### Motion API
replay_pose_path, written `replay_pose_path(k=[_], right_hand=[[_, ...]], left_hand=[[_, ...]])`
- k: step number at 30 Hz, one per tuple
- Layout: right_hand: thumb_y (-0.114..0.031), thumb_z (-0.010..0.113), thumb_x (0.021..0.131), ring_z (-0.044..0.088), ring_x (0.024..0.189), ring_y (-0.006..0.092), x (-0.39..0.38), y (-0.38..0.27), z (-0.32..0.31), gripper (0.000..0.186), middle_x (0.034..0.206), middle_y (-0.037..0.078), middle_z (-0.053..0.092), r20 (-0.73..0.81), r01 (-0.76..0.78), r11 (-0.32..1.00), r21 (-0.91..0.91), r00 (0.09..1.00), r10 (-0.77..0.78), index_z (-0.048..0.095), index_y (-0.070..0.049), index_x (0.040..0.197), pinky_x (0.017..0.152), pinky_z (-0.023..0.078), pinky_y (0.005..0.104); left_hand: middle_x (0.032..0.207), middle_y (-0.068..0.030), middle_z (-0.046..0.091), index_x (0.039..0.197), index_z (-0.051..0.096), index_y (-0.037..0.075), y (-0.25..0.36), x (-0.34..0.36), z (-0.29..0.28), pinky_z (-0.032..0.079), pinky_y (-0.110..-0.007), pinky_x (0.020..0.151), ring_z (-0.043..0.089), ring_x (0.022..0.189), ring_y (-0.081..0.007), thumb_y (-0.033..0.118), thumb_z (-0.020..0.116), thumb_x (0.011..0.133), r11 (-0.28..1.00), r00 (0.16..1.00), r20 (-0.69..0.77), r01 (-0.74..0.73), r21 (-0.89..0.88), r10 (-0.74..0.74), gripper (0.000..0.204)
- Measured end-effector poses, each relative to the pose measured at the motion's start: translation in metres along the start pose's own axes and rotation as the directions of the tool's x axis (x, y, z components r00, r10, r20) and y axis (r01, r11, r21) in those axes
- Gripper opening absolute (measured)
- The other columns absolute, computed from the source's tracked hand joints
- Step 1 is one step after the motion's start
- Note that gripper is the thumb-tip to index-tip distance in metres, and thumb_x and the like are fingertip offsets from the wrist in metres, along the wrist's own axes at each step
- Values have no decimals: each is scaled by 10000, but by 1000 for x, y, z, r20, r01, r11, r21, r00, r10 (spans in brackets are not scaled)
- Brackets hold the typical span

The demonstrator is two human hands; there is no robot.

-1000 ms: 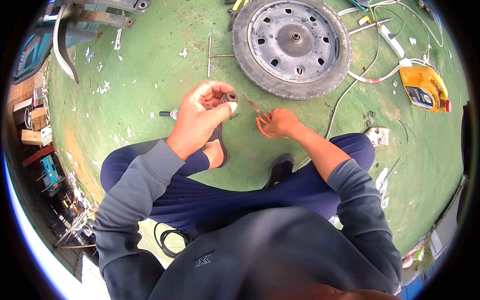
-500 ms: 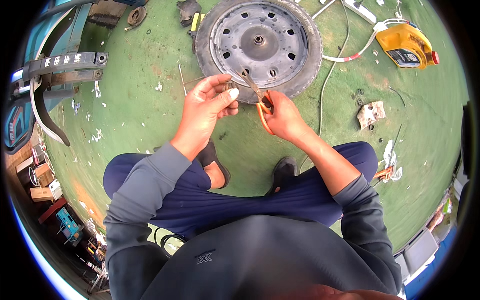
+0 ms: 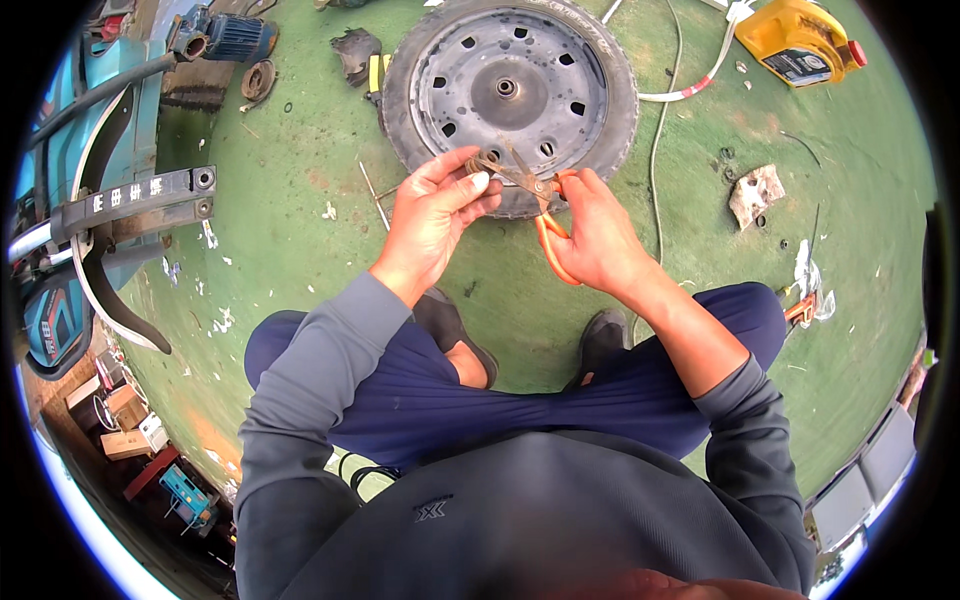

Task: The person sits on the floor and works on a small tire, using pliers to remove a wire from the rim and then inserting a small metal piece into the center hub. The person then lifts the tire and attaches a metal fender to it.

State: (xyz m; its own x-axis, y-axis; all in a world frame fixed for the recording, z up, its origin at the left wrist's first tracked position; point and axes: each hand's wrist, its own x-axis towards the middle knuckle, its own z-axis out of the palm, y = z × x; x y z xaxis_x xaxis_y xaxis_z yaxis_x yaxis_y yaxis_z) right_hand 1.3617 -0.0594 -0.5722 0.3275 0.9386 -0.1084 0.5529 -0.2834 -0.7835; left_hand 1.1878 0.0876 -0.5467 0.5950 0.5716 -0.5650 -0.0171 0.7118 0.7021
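Between thumb and fingers, my left hand (image 3: 437,205) pinches a small brown ring-shaped part (image 3: 484,163), whose exact kind I cannot make out. My right hand (image 3: 597,226) grips orange-handled scissors (image 3: 556,250) by the handles. The scissor blades stand apart, and one reaches to the ring-shaped part. Just beyond both hands, a grey wheel with a black tyre (image 3: 612,110) lies flat on the green floor. Its hub and slotted disc face up.
A yellow jug (image 3: 790,42) lies at the far right near a cable (image 3: 655,170). A dirty cloth-like scrap (image 3: 757,195) and small rings are on the right. Teal machinery with a black bar (image 3: 135,200) stands at left, and a blue motor (image 3: 240,40) at far left.
The scissors have turned and their opened blades have come to the part in my left hand. The whole view has shifted slightly.
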Motion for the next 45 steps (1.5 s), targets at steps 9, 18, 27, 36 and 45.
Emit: replay_pose_path(k=[9,18,27,36,45], right_hand=[[-205,714,853,585,1042,444,8,-9,4,451,1096,243,590,53,79,997,13,995,-80,564,59,1186,900,497,479],[-253,721,860,584,1098,455,7,-10,8,512,1151,263,599,165,22,1000,1,986,-22,559,47,1241,945,494,499],[-264,680,882,637,987,468,5,-6,19,423,1071,270,632,291,-40,999,22,956,32,610,63,1142,886,529,505],[-189,666,831,610,966,469,14,-6,22,320,982,264,628,339,-130,984,121,937,82,620,52,1036,847,500,498],[-191,687,854,588,1055,482,14,-7,25,442,1122,280,592,291,-24,1000,19,957,17,557,53,1198,903,490,509]], left_hand=[[1080,-126,719,1341,599,5,1,-4,-5,590,-381,938,711,984,-223,-28,634,965,998,1000,10,-10,67,10,379],[1035,-130,718,1341,596,-22,-11,-1,-10,601,-380,906,718,954,-224,-28,643,959,977,997,-15,-68,203,72,385],[1049,-125,721,1308,601,-40,-15,-5,-9,606,-344,855,723,920,-209,-2,676,947,974,994,-93,-39,222,61,370],[1086,-116,723,1279,611,-32,-18,-2,-5,603,-330,837,719,931,-192,24,696,946,984,985,-117,-110,143,127,348],[1098,-107,722,1267,629,-30,-26,2,-9,597,-325,837,711,930,-179,-34,629,967,978,981,-130,-119,173,142,300]])
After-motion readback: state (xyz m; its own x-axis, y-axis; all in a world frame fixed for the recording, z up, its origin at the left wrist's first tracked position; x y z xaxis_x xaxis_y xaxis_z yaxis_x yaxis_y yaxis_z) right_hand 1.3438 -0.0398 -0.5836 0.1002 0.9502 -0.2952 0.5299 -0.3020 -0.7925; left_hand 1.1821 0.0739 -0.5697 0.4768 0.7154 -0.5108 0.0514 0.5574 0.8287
